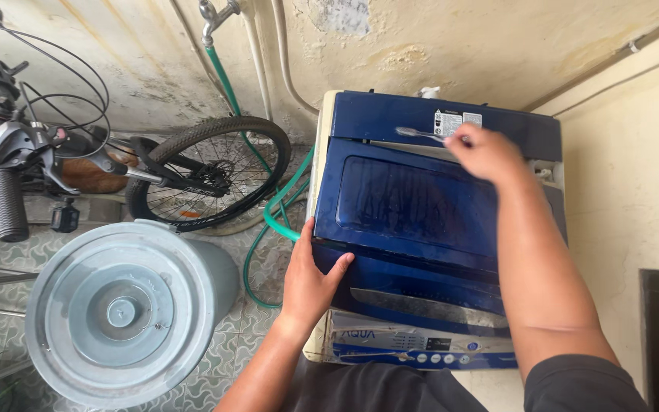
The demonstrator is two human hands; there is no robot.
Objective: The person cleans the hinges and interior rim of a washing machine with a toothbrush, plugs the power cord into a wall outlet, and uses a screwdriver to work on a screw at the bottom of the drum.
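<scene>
Here, seen from above, a blue top-loading washing machine (429,229) stands against a stained wall. The left hand (310,278) lies flat and open against the front left edge of its lid, gripping nothing. The right hand (486,152) is closed around a toothbrush (417,133), pressing it near the lid's back hinge. Left of the machine stand a grey lidded bin (120,313), a green hose (268,206) and a bicycle (116,164).

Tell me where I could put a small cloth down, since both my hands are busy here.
The blue lid is bare between the left hand at its front corner and the right hand holding a toothbrush. The grey bin's lid is bare too. The floor by the bicycle wheel and green hose is crowded.
</scene>
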